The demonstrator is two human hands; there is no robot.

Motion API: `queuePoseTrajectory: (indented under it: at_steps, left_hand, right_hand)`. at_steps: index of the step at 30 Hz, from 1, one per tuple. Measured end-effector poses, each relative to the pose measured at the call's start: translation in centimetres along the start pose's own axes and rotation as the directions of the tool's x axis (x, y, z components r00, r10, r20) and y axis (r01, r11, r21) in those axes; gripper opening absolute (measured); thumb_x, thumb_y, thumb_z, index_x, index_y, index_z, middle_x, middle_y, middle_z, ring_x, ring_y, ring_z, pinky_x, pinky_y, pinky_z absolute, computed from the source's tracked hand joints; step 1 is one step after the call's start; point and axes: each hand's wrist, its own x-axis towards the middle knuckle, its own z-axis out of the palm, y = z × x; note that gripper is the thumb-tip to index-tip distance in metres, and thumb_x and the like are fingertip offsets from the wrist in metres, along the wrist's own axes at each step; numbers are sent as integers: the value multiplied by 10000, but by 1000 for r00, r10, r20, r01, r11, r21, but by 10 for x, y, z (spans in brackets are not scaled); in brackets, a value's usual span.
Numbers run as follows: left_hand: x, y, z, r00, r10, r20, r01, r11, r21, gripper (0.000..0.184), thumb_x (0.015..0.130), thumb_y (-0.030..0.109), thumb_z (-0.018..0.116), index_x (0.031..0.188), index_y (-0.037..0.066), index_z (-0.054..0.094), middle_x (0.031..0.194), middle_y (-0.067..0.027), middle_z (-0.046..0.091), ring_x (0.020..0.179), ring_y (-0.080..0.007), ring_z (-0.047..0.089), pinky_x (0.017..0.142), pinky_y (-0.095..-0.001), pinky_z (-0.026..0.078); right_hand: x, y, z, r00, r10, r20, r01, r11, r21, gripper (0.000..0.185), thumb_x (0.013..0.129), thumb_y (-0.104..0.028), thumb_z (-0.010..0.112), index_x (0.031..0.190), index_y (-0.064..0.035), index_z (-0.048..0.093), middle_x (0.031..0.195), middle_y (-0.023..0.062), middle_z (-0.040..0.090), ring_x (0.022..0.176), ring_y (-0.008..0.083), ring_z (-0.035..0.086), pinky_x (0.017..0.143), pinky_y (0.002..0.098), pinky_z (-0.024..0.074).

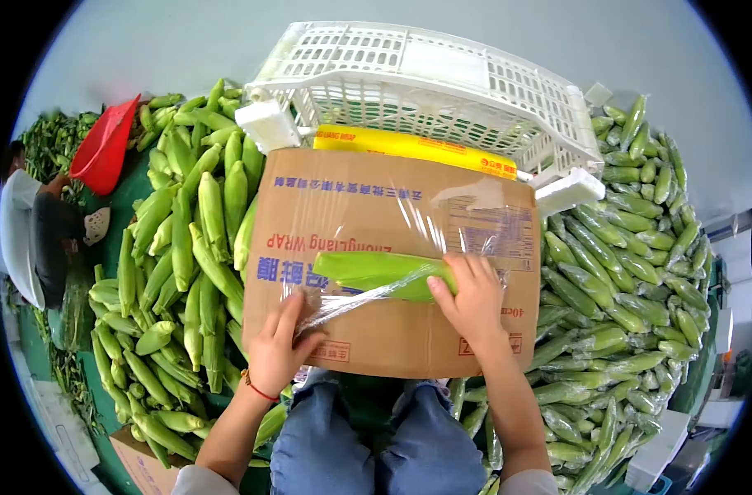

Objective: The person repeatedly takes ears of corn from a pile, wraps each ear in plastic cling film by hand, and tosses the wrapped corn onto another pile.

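Note:
An ear of corn in its green husk [355, 268] lies crosswise on a flat cardboard box [409, 351] over my lap. Clear plastic wrap [364, 295] crosses the ear in a gathered, shiny fold, and more of it stretches over the box toward the roll. My left hand [279, 337] pinches the wrap's lower left edge, below the ear's left end. At the other end, my right hand [473, 301] grips the corn, thumb on its front side and fingers over the top.
Behind the box, a yellow roll of wrap [417, 151] sits before a white plastic crate [442, 62]. Unwrapped corn [182, 239] is heaped at left, wrapped ears [615, 289] at right. Far left are a red basin [104, 148] and another person [25, 223].

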Motion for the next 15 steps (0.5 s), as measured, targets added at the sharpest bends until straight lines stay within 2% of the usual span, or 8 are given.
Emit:
queuePoseTrajectory:
  at_steps: [4, 5, 7, 9, 11, 12, 14, 15]
  left_hand:
    - [55, -32, -37, 983, -178, -45, 147, 911, -386, 112, 864, 77, 658, 943, 20, 713, 822, -96, 702, 724, -212, 667, 697, -332, 539]
    - [94, -28, -38, 974, 59, -218, -141, 914, -381, 113, 876, 82, 637, 920, 28, 726, 767, -93, 676, 663, -239, 623, 688, -337, 522]
    - [162, -6, -30, 968, 243, -66, -251, 923, -293, 117, 870, 79, 634, 933, 23, 715, 846, -121, 694, 779, -257, 671, 742, -346, 519]
    - [204, 5, 15, 861, 302, 411, -211, 945, -251, 135, 859, 147, 624, 886, 59, 721, 813, -152, 682, 773, -333, 661, 717, -402, 516]
    - [197, 25, 49, 669, 399, 627, -449, 889, -87, 157, 845, 204, 615, 867, 89, 719, 806, -155, 682, 779, -357, 654, 689, -452, 508]
    - [179, 29, 52, 734, 363, 574, -407, 912, -55, 159, 845, 190, 598, 841, 66, 696, 791, -159, 678, 756, -358, 656, 673, -458, 513]
    - [128, 46, 19, 758, 396, 518, -414, 906, -88, 198, 866, 203, 571, 962, 34, 607, 747, -183, 656, 706, -377, 651, 633, -465, 515]
    - [111, 69, -17, 596, 200, 778, -169, 978, -122, 304, 851, 171, 580, 1094, -10, 556, 904, -263, 658, 868, -393, 666, 719, -500, 526]
  right_hand:
    - [7, 3, -1, 997, -69, -28, 70, 997, 26, 319, 792, -303, 707, 988, -58, 649, 967, 93, 617, 901, 285, 602, 731, 391, 504]
    - [9, 6, 0, 995, -88, -42, 90, 995, 43, 314, 783, -313, 717, 971, -69, 654, 956, 79, 615, 887, 277, 602, 705, 388, 507]
    - [11, 10, 3, 990, -116, -75, 121, 990, 68, 292, 776, -310, 728, 944, -80, 660, 932, 61, 613, 840, 273, 609, 664, 385, 512]
    - [12, 14, 6, 984, -137, -112, 146, 986, 81, 259, 779, -283, 730, 924, -80, 660, 907, 54, 617, 772, 283, 622, 632, 383, 517]
    - [15, 13, 4, 996, -75, -43, 79, 993, 93, 226, 827, -288, 689, 899, -76, 660, 868, 83, 638, 705, 314, 634, 604, 403, 519]
    - [14, 14, 4, 999, -38, -5, 38, 994, 100, 220, 851, -291, 668, 886, -74, 659, 849, 98, 648, 672, 330, 641, 589, 414, 520]
    - [11, -6, -18, 939, 109, 326, -97, 994, -54, 265, 898, -332, 616, 930, -71, 649, 810, 141, 659, 656, 361, 647, 575, 434, 520]
    - [8, -19, -30, 858, 190, 477, -141, 980, -138, 289, 922, -352, 591, 952, -69, 643, 790, 162, 664, 649, 377, 651, 568, 445, 520]
